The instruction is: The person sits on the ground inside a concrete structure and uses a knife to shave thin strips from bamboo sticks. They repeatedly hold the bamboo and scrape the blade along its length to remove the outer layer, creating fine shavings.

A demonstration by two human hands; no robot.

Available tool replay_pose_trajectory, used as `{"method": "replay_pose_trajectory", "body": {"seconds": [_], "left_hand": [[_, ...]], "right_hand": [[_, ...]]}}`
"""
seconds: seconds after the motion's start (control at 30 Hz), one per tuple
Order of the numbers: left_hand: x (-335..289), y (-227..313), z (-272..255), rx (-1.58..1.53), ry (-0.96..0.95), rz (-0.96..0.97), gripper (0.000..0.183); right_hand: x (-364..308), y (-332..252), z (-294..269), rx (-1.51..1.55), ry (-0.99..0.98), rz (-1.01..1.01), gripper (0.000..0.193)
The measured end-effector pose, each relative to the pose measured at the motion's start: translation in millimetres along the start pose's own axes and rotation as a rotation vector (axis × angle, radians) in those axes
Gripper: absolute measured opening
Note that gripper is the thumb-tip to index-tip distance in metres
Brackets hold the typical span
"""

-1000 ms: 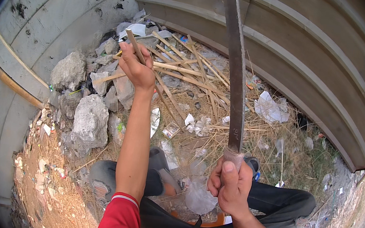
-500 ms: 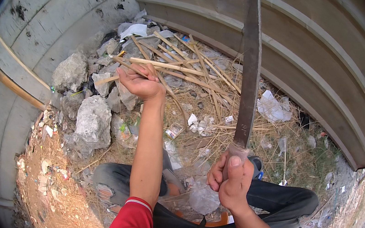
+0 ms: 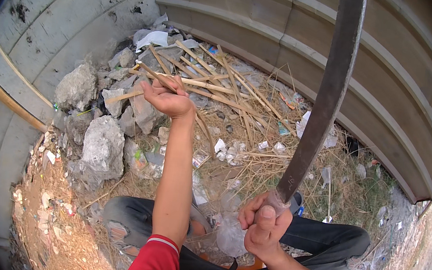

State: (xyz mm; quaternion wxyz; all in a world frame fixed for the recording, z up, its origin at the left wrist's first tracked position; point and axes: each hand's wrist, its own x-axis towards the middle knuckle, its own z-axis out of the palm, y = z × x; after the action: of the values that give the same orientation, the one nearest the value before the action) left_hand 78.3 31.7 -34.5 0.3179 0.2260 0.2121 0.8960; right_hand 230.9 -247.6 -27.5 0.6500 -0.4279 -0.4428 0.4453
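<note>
My right hand [image 3: 267, 230] is wrapped round the handle of a machete [image 3: 324, 94], thumb lying along the grip. Its long dark blade points up and leans right; the tip is cut off by the picture's top edge. Stretched forward, my left hand [image 3: 170, 99] has its fingers curled, palm partly up, round a thin brown bamboo strip [image 3: 151, 73]. The strip slants from upper left, passes behind the wrist and comes out curved at lower right. Beyond that hand, a loose pile of split bamboo strips [image 3: 227, 89] lies crisscrossed on the ground.
Grey rocks [image 3: 104, 145] sit left of my left forearm. A pale panel wall [image 3: 67, 22] stands at left, a ribbed metal sheet [image 3: 395, 98] at far right. Dry grass and scraps of plastic litter the ground. My bent legs [image 3: 322, 242] are close below the machete.
The machete has swung from upright to a rightward lean, its blade now further right. My right hand has shifted slightly left and down. My left hand has stayed nearly in place, still holding the strip.
</note>
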Motion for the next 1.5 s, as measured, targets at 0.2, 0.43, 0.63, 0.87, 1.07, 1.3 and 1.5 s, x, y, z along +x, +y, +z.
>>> {"method": "replay_pose_trajectory", "body": {"seconds": [0.2,0.43,0.63,0.87,1.07,1.3,1.5], "left_hand": [[-5,5,0,-0.011,-0.146,0.024,0.066],[-13,-7,10,-0.006,-0.106,-0.025,0.066],[-5,10,-2,0.027,-0.190,0.003,0.067],[29,37,-24,-0.222,-0.713,-0.422,0.066],[25,35,-24,-0.283,-0.797,-0.460,0.068],[8,33,-25,-0.247,-0.670,-0.341,0.070],[-9,14,1,-0.229,-0.650,-0.274,0.071]], "right_hand": [[-23,50,-10,0.027,-0.143,0.819,0.039],[-5,-3,8,-0.066,-0.020,0.011,0.042],[-37,116,-49,0.049,0.068,1.261,0.039],[-2,-5,-33,0.169,-0.010,0.543,0.041],[-24,2,-2,0.096,-0.114,0.038,0.045],[9,-17,-11,0.099,-0.035,0.696,0.044],[-22,4,-13,-0.123,-0.093,-0.012,0.037]]}}
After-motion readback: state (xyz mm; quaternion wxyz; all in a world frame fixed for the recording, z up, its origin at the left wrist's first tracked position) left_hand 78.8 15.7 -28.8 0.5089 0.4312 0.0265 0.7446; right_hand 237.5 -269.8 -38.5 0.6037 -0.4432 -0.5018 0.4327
